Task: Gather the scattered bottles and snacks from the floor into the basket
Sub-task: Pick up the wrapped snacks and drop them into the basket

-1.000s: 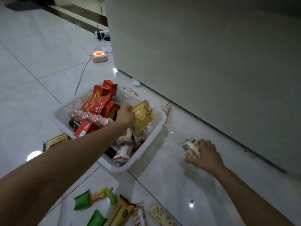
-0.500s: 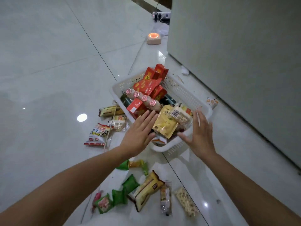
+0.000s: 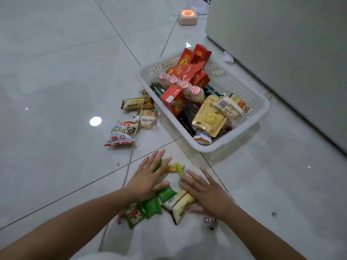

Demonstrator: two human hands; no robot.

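Both hands are spread flat over a cluster of snacks on the tiled floor (image 3: 56, 72), just in front of the white basket (image 3: 233, 142). The left hand (image 3: 148, 178) has its fingers (image 3: 156, 160) straight and released, holding nothing, lying over a green wrapper next to an orange-yellow sweet (image 3: 173, 167). The right hand (image 3: 205, 192) is likewise loose and splayed, gripping nothing, its thumb beside a cream packet (image 3: 180, 204) with a barcode. Whether either palm actually presses on the packets cannot be told. Between the wrists lie several green packets (image 3: 153, 206). The basket stands close to a grey cabinet (image 3: 281, 53) and holds red boxes (image 3: 187, 71), a row of small bottles (image 3: 181, 86) with pink foil caps, a yellow pouch (image 3: 209, 118) and a clear-wrapped snack (image 3: 230, 106) resting on it. On the floor to the left of the basket lie a brown-and-yellow bar (image 3: 137, 103), a clear pack of crackers (image 3: 148, 119) and a white-and-red bag (image 3: 122, 135). A thin cord (image 3: 134, 145) runs across the tiles past them. Far back sits a pink device (image 3: 187, 16) glowing orange.
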